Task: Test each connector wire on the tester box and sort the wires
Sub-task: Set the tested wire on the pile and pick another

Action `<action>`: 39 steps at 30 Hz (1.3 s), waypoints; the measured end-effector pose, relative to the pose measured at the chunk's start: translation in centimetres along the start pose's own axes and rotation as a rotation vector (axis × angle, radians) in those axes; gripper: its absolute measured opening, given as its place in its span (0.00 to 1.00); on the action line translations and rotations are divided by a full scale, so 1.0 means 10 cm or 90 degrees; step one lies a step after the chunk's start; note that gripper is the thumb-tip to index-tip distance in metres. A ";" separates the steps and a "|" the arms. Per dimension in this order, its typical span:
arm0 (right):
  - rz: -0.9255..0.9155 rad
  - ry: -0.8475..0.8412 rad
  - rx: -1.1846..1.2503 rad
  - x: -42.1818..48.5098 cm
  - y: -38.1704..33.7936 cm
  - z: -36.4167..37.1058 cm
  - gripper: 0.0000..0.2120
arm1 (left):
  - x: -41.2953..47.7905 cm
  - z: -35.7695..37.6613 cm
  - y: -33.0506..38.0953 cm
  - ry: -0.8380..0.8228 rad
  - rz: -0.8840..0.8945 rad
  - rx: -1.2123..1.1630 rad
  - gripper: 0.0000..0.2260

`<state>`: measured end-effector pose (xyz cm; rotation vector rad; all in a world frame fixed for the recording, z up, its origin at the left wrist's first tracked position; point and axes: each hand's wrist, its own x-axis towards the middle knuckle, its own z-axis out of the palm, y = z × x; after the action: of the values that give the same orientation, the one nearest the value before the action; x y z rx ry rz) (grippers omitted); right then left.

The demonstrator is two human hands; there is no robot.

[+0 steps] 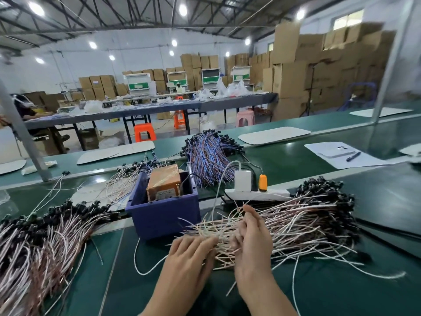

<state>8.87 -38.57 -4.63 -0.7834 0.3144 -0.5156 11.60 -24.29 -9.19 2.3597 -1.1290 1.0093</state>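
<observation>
While my left grip [189, 254] lies flat with straight fingers on the bare ends of the pale wire heap [296, 226], my right grip [252, 242] is dug into the same strands just beside it. Its fingers look curled, but blur keeps me from telling whether they pinch a wire or hold nothing. Both sit low on the green surface [341, 293].

No wire is at the tester, so I judge I am only picking out one to test. To my left a second heap of similar wires [45, 236] runs out of frame. I cannot tell whether it is the tested lot or one waiting.

Beyond my grips stands the blue bin [159, 220] holding the tester box [164, 183], whose sockets and lamps are hidden from this angle. Just right of it lies a power strip [257, 194] with a white adapter [242, 180] and an orange plug [262, 182]. Farther back are a blue-and-purple bundle [209, 153] and a thin scatter of pale wires [123, 181]. With heaps this large, I judge most of the sorting remains.
</observation>
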 end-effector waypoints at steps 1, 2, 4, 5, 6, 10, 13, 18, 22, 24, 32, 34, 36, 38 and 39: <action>0.008 0.002 0.008 0.04 -0.06 -0.03 0.08 | -0.01 0.01 0.00 0.004 0.006 0.009 0.12; 0.000 0.003 0.023 0.08 -0.13 -0.06 0.09 | -0.01 0.02 0.00 0.009 0.006 0.016 0.12; -0.043 -0.003 0.074 0.21 -0.32 -0.11 0.12 | -0.02 0.03 0.00 0.019 -0.018 0.028 0.13; -0.065 -0.008 0.099 0.29 -0.43 -0.14 0.13 | -0.03 0.03 0.00 0.024 -0.038 0.033 0.14; -0.083 -0.008 0.112 0.39 -0.55 -0.17 0.14 | -0.03 0.03 -0.01 0.028 -0.061 0.035 0.15; -0.141 0.051 0.070 0.80 -0.99 -0.33 0.15 | -0.05 -0.02 -0.01 0.010 -0.164 -0.001 0.18; -0.202 0.114 -0.030 1.00 -1.22 -0.47 0.13 | -0.06 -0.06 0.00 -0.031 -0.254 -0.059 0.21; -0.422 0.187 -0.254 0.95 -1.43 -0.47 0.12 | -0.05 -0.05 -0.04 -0.057 -0.317 -0.101 0.18; -0.487 0.036 -0.416 0.65 -1.15 -0.18 0.12 | -0.06 -0.05 -0.07 -0.053 -0.345 -0.139 0.13; -0.481 -0.054 -0.512 0.50 -0.84 -0.05 0.12 | -0.07 -0.05 -0.09 -0.039 -0.370 -0.176 0.13; -0.453 -0.342 -0.688 -0.25 0.58 0.44 0.15 | -0.09 -0.25 -0.26 0.114 -0.524 -0.268 0.10; -0.462 -0.423 -0.729 -0.32 0.81 0.51 0.16 | -0.17 -0.43 -0.45 0.103 -0.516 -0.215 0.10; -0.456 -0.492 -0.785 -0.32 0.98 0.50 0.17 | -0.27 -0.65 -0.76 0.081 -0.525 -0.116 0.09; -0.463 -0.531 -0.867 -0.31 1.07 0.46 0.18 | -0.39 -0.89 -1.12 0.030 -0.551 -0.012 0.10; -0.472 -0.536 -0.886 -0.31 1.10 0.44 0.18 | -0.46 -1.00 -1.29 -0.007 -0.573 0.028 0.11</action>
<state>11.83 -27.78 -9.54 -2.4148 -0.5309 -0.5580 15.11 -8.09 -5.51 2.4722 0.0279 0.6688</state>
